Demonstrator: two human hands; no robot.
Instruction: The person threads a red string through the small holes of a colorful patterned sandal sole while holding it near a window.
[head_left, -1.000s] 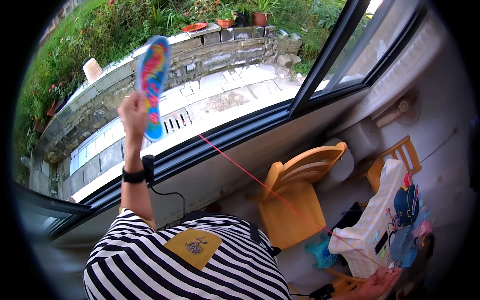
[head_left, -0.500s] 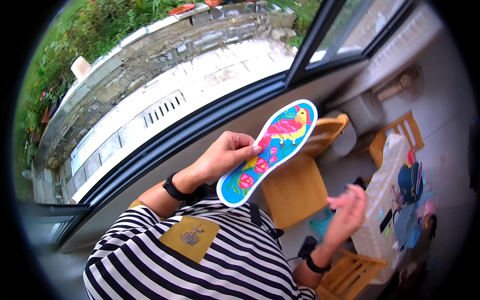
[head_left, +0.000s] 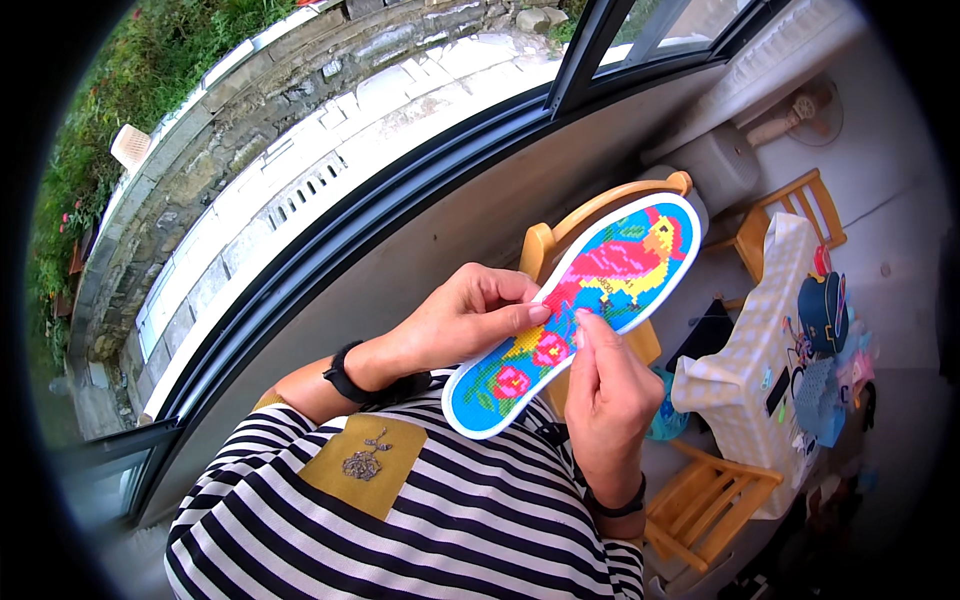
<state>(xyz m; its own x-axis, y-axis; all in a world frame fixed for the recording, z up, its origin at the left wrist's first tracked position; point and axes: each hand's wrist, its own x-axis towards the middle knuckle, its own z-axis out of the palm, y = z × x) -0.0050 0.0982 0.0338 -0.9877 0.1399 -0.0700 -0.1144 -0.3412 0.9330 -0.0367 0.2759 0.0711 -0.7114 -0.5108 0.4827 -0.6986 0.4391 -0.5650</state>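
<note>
An embroidered insole [head_left: 625, 262] with a white rim hangs tilted in front of me. Its blue face carries a pink and yellow bird at the upper end and pink flowers at the lower end. My left hand [head_left: 455, 322] grips its left edge near the middle, thumb on top and the other fingers partly hidden. At the right edge my right hand [head_left: 610, 395] is closed in a pinch, thumb and forefinger meeting over the stitched face just below the bird. Whatever sits between those fingertips is too small to make out.
Behind the insole stands a wooden chair [head_left: 540, 245]. At right, a table with a checked cloth [head_left: 730, 378] bears a dark blue bag [head_left: 822, 312] and small items. More wooden chairs [head_left: 712, 512] flank it. A black window frame [head_left: 400, 205] runs along the left.
My right hand has come up and left from beside the table, going from loosely open to pinching at the insole. The insole has shifted slightly right, still in my left hand.
</note>
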